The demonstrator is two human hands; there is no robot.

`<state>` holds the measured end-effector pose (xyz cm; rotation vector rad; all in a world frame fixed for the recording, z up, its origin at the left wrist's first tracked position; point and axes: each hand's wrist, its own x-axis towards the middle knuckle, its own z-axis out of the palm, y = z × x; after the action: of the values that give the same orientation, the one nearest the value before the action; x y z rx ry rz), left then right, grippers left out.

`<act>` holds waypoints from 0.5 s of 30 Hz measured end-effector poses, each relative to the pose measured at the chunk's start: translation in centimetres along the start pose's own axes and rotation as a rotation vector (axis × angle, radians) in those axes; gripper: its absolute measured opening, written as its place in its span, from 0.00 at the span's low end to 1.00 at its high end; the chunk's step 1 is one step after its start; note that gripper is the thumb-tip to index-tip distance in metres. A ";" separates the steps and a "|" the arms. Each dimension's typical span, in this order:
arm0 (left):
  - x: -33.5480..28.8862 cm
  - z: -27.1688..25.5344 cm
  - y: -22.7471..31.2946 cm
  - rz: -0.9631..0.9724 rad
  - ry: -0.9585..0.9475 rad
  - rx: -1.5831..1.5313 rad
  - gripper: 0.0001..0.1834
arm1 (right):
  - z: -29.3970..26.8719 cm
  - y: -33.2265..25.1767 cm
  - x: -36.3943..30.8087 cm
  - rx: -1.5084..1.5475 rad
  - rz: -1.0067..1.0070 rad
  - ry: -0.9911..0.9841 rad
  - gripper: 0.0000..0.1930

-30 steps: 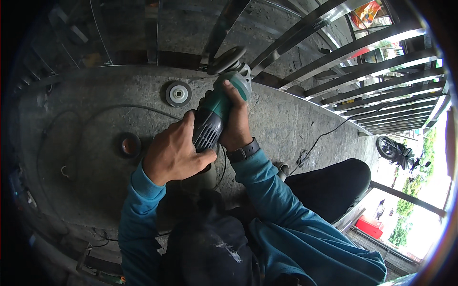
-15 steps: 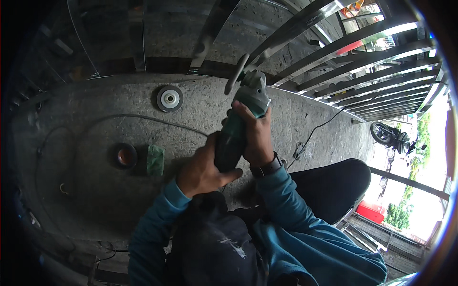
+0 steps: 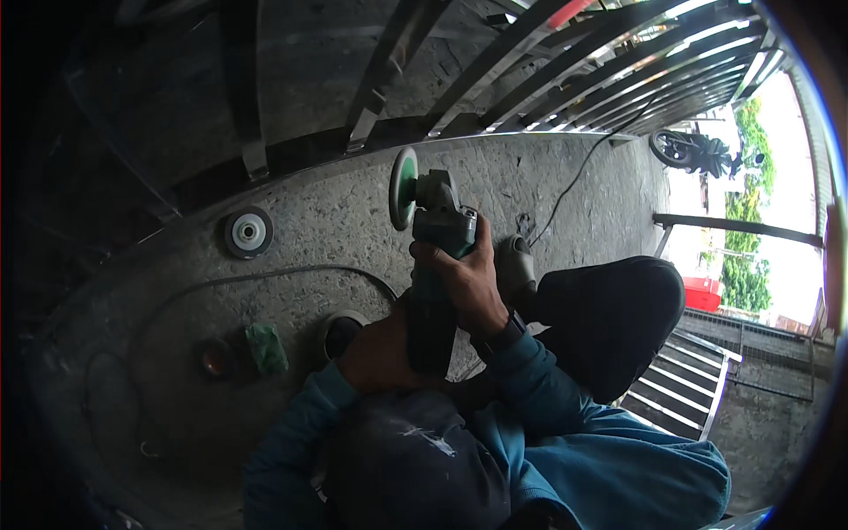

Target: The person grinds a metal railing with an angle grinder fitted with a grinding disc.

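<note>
An angle grinder [image 3: 447, 231] with a dark green body and grey metal head is held over the concrete floor. Its round disc [image 3: 404, 188], with a green backing and pale rim, stands on edge on the left of the head. My right hand [image 3: 473, 283] wraps around the upper body, thumb across the front. Lower down, my left hand [image 3: 380, 351] closes on the dark rear end; most of its fingers are hidden. The disc is apart from the barred metal frame [image 3: 380, 115] beyond it.
On the floor lie a spare disc [image 3: 248, 232], a cable [image 3: 291, 268], a crumpled green piece [image 3: 266, 349] and a dim round reddish thing [image 3: 215, 359]. My shoes [image 3: 516, 265] and bent knee are close by. A motorbike [image 3: 702, 153] and red box [image 3: 702, 293] are at right.
The grinder has come lower and nearer, turned more upright, so the green side of its disc shows. My left hand has closed around its rear end. The whole view has shifted.
</note>
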<state>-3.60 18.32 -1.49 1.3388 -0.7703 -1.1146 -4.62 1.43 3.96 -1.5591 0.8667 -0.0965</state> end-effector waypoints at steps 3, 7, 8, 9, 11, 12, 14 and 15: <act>0.9 -0.4 1.2 -0.073 -0.028 0.083 0.76 | -1.4 0.5 0.4 0.135 0.094 0.076 0.32; 2.1 -0.1 2.1 0.160 0.102 0.332 0.74 | -4.3 1.5 1.4 0.285 0.227 0.143 0.36; 2.4 0.0 2.0 0.149 0.094 0.342 0.74 | -4.9 2.1 1.7 0.300 0.234 0.143 0.36; 2.7 0.2 1.7 0.221 0.066 0.452 0.68 | -5.5 2.7 2.1 0.341 0.275 0.153 0.33; 3.2 0.8 1.2 0.280 0.023 0.571 0.63 | -6.3 3.3 2.6 0.401 0.326 0.162 0.30; 3.5 1.2 1.1 0.310 0.043 0.634 0.58 | -6.6 3.5 2.8 0.410 0.343 0.159 0.30; 4.1 1.6 1.2 0.330 0.039 0.702 0.53 | -7.3 4.0 3.4 0.438 0.372 0.164 0.30; 4.3 1.7 1.3 0.339 0.031 0.742 0.52 | -7.5 4.4 3.7 0.437 0.400 0.157 0.30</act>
<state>-3.49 13.54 -0.68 1.7324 -1.4108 -0.5399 -8.03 -6.49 0.09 -0.9618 1.1781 -0.1118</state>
